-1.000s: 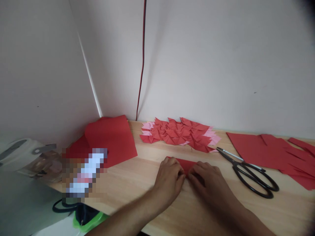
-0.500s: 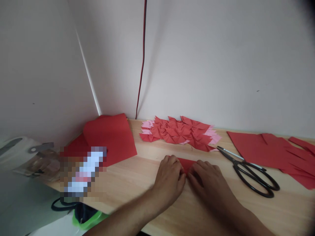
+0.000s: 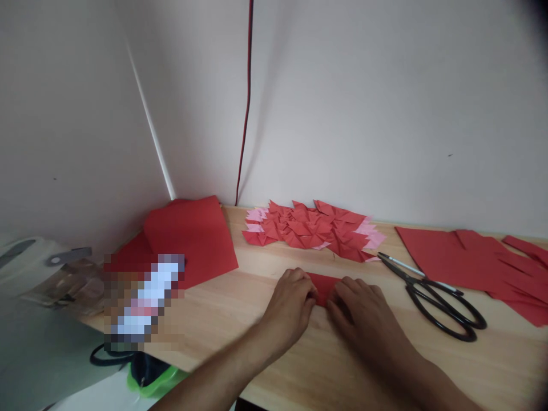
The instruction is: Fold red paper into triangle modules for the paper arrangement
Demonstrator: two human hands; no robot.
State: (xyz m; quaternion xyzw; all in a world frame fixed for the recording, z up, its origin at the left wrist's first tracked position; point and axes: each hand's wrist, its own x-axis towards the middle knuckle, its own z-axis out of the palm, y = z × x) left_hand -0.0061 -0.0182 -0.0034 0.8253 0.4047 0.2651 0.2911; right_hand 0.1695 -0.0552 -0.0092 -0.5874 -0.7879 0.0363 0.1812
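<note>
A small piece of red paper point(image 3: 324, 288) lies on the wooden table between my two hands, its ends covered by my fingers. My left hand point(image 3: 291, 305) grips its left end, fingers curled and thumb pressed in. At the other end, my right hand point(image 3: 362, 308) has its fingers bent down over the paper. Just behind them, folded red and pink paper pieces point(image 3: 306, 228) are grouped in rows near the wall. Black-handled scissors point(image 3: 443, 308) lie to the right of my right hand, with a pen point(image 3: 402, 265) against the blades.
Red sheets point(image 3: 445, 257) and cut strips lie at the right. More red paper point(image 3: 192, 240) rests in the left corner beside a blurred-out object point(image 3: 148, 302). A green container point(image 3: 158, 382) sits below the table edge. A red-black cable point(image 3: 246, 114) hangs down the wall.
My left hand has shifted slightly left, away from my right hand, so more of the red paper shows between them. The right hand has hardly moved.
</note>
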